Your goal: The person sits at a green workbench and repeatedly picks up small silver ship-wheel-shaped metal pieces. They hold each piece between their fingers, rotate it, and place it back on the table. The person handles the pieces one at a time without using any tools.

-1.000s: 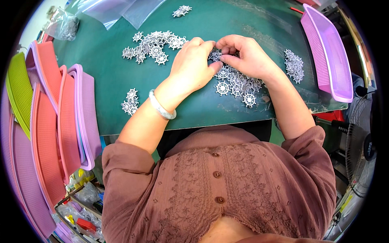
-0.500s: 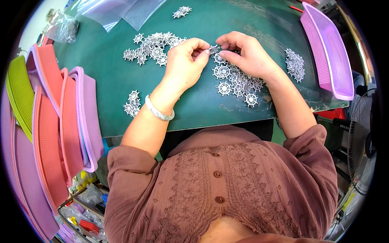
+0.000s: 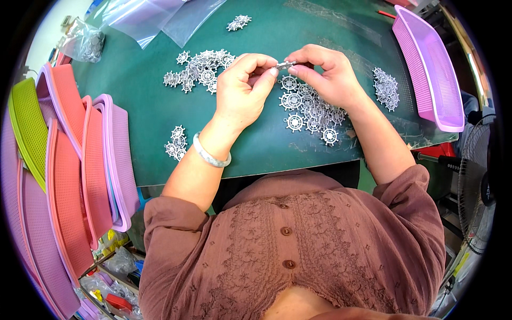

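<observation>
A small silver ship's-wheel charm (image 3: 285, 65) is pinched between both hands above the green table mat. My left hand (image 3: 246, 85) grips its left end between thumb and forefinger. My right hand (image 3: 326, 74) is closed on the other end with thumb and fingertips. The charm is seen nearly edge-on, so its face is hidden. Just below and partly beneath my right hand lies a heap of the same wheel charms (image 3: 306, 109). Another pile of wheel charms (image 3: 205, 69) lies beyond my left hand, partly covered by it.
Smaller charm clusters lie at the near left (image 3: 176, 143), far middle (image 3: 238, 22) and right (image 3: 385, 89). A purple basket (image 3: 424, 74) stands at the right edge. Stacked pink, purple and green baskets (image 3: 69, 170) crowd the left. Clear plastic bags (image 3: 154, 21) lie at the back.
My right fingers, apart from the charm before, have closed on it. The charm has turned to lie more edge-on. The whole view has shifted slightly.
</observation>
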`<action>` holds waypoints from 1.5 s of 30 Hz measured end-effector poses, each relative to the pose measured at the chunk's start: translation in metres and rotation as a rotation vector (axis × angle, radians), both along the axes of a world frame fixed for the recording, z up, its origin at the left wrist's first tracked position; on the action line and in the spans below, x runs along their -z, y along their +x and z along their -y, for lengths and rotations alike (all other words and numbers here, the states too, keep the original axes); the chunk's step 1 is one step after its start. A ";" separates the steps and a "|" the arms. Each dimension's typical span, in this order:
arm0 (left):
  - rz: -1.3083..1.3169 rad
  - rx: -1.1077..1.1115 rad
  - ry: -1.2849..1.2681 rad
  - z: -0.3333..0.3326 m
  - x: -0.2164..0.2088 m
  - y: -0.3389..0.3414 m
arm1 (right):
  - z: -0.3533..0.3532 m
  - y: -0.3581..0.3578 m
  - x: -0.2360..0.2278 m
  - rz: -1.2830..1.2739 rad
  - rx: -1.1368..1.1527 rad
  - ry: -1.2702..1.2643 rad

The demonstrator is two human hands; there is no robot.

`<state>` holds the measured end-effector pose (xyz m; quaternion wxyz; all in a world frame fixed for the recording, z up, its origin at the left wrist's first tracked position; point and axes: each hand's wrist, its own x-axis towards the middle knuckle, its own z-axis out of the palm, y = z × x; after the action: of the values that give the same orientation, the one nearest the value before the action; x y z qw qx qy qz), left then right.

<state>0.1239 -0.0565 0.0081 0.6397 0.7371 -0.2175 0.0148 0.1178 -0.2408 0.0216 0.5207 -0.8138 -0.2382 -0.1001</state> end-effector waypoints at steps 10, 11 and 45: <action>-0.001 0.011 0.060 -0.001 0.001 0.001 | -0.002 -0.002 0.000 0.027 -0.014 0.064; -0.002 0.013 0.052 -0.001 0.001 0.001 | -0.002 -0.002 0.000 0.024 -0.015 0.064; 0.174 -0.059 -0.058 0.003 -0.001 0.000 | -0.005 -0.004 0.000 0.101 -0.022 0.124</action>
<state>0.1235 -0.0593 0.0088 0.6388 0.7202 -0.2498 0.1039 0.1135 -0.2362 0.0218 0.5585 -0.7712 -0.2664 -0.1497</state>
